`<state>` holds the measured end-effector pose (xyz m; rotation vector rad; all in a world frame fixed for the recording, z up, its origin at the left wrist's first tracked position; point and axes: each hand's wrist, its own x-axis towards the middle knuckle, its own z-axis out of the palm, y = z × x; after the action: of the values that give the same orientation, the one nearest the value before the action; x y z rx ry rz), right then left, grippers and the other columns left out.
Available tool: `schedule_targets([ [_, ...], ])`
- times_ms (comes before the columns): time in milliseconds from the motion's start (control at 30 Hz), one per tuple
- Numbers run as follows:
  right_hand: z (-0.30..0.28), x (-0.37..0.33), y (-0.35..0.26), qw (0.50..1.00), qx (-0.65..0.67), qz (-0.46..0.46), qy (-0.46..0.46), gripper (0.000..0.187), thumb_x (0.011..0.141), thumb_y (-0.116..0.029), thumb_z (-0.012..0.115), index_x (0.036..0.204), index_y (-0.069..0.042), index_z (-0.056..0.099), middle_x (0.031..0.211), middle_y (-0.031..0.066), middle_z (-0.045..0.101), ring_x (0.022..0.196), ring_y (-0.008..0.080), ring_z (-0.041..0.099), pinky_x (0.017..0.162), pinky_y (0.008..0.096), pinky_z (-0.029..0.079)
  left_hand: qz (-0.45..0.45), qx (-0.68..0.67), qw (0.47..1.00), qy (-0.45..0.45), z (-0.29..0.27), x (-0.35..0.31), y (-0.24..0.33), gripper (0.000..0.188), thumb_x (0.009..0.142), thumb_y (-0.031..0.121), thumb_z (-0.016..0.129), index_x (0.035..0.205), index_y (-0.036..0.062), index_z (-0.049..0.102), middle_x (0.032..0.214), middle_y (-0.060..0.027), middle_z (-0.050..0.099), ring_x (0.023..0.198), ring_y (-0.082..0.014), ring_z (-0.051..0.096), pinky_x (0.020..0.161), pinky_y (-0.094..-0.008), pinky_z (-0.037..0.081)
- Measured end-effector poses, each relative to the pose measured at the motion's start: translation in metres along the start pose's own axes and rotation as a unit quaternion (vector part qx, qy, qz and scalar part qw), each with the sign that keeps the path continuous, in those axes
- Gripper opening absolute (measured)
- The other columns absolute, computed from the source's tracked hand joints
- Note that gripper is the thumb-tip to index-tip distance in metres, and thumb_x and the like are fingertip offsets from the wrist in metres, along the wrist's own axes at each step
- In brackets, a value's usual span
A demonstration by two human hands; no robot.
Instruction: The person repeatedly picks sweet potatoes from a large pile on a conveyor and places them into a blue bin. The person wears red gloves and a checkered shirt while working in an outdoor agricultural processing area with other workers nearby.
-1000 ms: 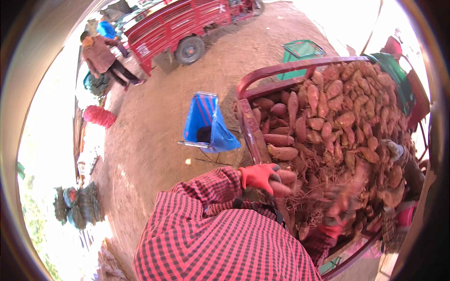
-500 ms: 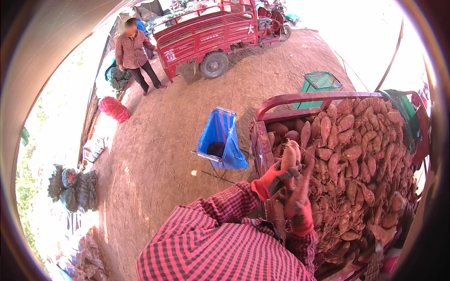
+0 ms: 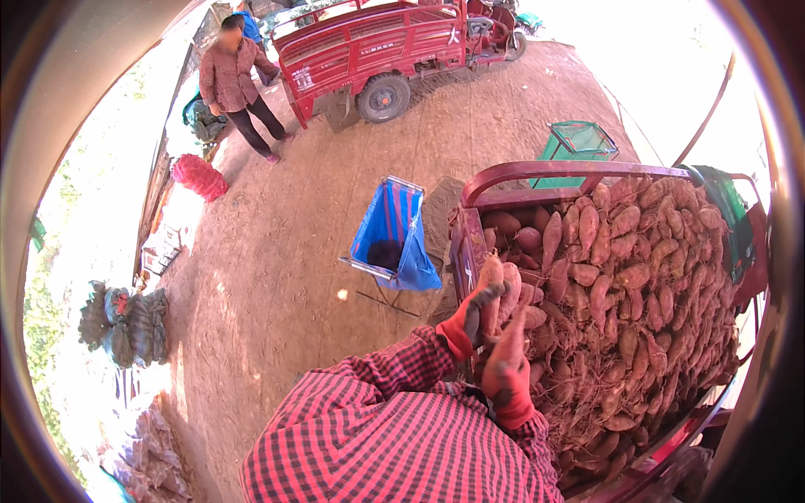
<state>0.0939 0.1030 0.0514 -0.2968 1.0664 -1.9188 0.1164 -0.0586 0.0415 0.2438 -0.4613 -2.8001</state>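
Observation:
A red glove with a dark palm covers my left hand (image 3: pixel 475 322), which is closed around the lower part of sweet potatoes (image 3: pixel 489 293) held upright at the cart's left edge. At least two are bunched there; the fingers partly hide them. Just below and to the right, my right hand (image 3: pixel 508 387), also gloved in red, grips another sweet potato (image 3: pixel 509 337) that points up beside the first ones. A large heap of sweet potatoes (image 3: pixel 637 293), many with stringy roots, fills the red cart (image 3: pixel 537 173) to the right of my hands.
A blue bag on a metal frame (image 3: pixel 398 226), with something dark inside, stands left of the cart. Behind the cart is a green framed bag (image 3: pixel 579 142). A red three-wheeled truck (image 3: pixel 369 59) and a standing person (image 3: pixel 239 84) are farther back. Stuffed sacks (image 3: pixel 126 327) lie at left.
My right hand has moved left, close to my left hand, with its sweet potato. My left hand has shifted slightly left. Another person's gloved hand has left the heap's lower right.

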Motion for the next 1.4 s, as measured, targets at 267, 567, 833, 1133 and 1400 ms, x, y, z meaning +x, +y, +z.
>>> schedule_targets([
  [267, 0.025, 0.005, -0.056, 0.800, -0.543, -0.176, -0.186, 0.060, 0.060, -0.026, 0.095, 0.111, -0.007, 0.071, 0.096, 0.0139, 0.069, 0.083, 0.0317, 0.072, 0.075, 0.0411, 0.059, -0.106, 0.118, 0.970, 0.185, -0.063, 0.009, 0.089, 0.044, 0.100, 0.050, 0.057, 0.100, 0.0058, 0.062, 0.073, -0.0115, 0.056, 0.056, -0.0262, 0.055, 0.048, -0.0399, 0.047],
  [567, -0.011, 0.027, -0.028, 0.950, -0.290, -0.001, 0.111, 0.055, 0.080, -0.018, 0.085, 0.126, 0.001, 0.064, 0.114, 0.0076, 0.069, 0.102, 0.0152, 0.065, 0.091, 0.0329, 0.053, 0.118, 0.494, 0.844, 0.173, -0.144, 0.029, 0.220, 0.064, 0.094, 0.036, 0.076, 0.143, 0.0025, 0.052, 0.124, -0.0123, 0.068, 0.102, -0.0208, 0.067, 0.091, -0.0312, 0.056],
  [833, 0.012, 0.052, 0.007, 0.889, -0.429, -0.040, 0.153, 0.072, 0.082, -0.039, 0.083, 0.137, -0.002, 0.057, 0.131, 0.0150, 0.064, 0.118, 0.0250, 0.063, 0.100, 0.0410, 0.052, -0.128, 0.290, 0.947, 0.042, -0.055, 0.016, 0.018, 0.036, 0.098, 0.022, 0.065, 0.126, -0.0006, 0.065, 0.110, -0.0084, 0.070, 0.105, -0.0196, 0.068, 0.098, -0.0320, 0.054],
  [1133, -0.016, 0.022, 0.002, 0.951, -0.281, 0.024, 0.130, 0.017, 0.094, -0.014, 0.069, 0.104, -0.002, 0.074, 0.084, 0.0028, 0.072, 0.080, 0.0086, 0.063, 0.075, 0.0275, 0.054, 0.038, 0.293, 0.936, 0.189, -0.140, 0.041, 0.156, 0.017, 0.083, 0.017, 0.069, 0.082, -0.0003, 0.067, 0.077, -0.0113, 0.068, 0.073, -0.0255, 0.067, 0.076, -0.0387, 0.058],
  [1400, -0.081, -0.025, -0.012, 0.900, -0.329, 0.002, 0.284, 0.021, 0.095, -0.016, 0.069, 0.110, -0.001, 0.072, 0.096, 0.0042, 0.074, 0.089, 0.0093, 0.065, 0.081, 0.0291, 0.054, 0.040, 0.620, 0.580, 0.528, -0.244, 0.118, 0.332, 0.034, 0.094, 0.034, 0.070, 0.098, -0.0003, 0.072, 0.081, -0.0103, 0.068, 0.072, -0.0216, 0.063, 0.065, -0.0372, 0.054],
])
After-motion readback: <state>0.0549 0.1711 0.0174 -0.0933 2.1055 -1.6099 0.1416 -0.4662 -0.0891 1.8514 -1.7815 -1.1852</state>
